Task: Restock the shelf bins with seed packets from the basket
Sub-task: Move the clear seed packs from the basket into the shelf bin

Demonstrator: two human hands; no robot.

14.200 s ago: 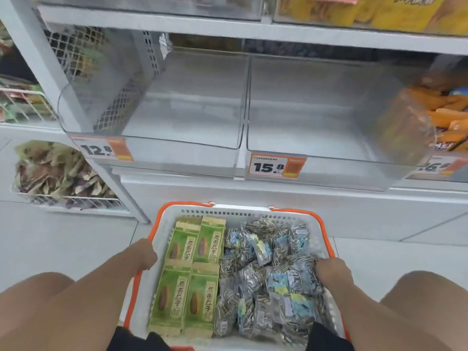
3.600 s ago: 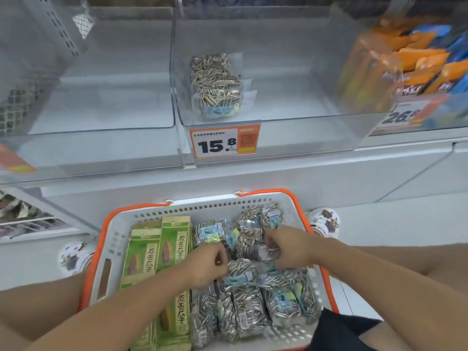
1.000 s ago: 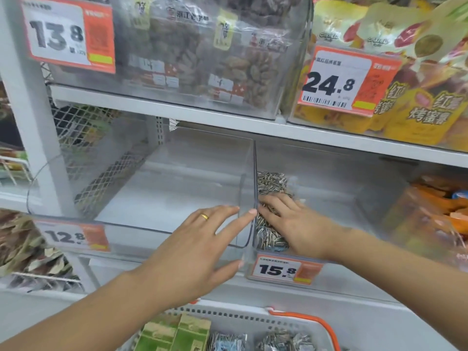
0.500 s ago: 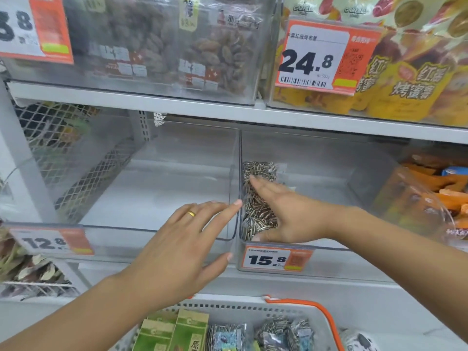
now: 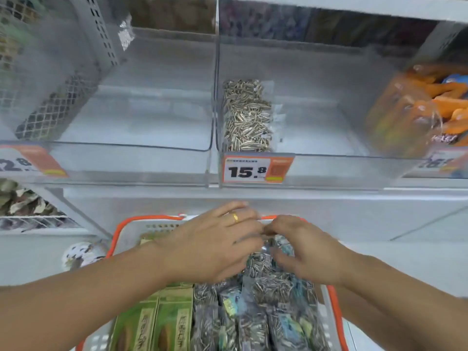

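Both hands are down from the clear plastic shelf bin [image 5: 329, 158] now: my left hand [image 5: 212, 247] and right hand [image 5: 306, 252] curl onto clear sunflower-seed packets [image 5: 260, 264] at the far edge of the white orange-rimmed basket [image 5: 152, 224]; whether either grips, I cannot tell. One packet [image 5: 245, 117] lies along the bin's left edge.

One clear seed packet [image 5: 247, 116] lies flat in the middle bin [image 5: 329, 158], hard against its left wall. The white, orange-rimmed basket [image 5: 131, 224] below holds more striped-seed packets [image 5: 253, 323] beside green boxes [image 5: 157, 323].
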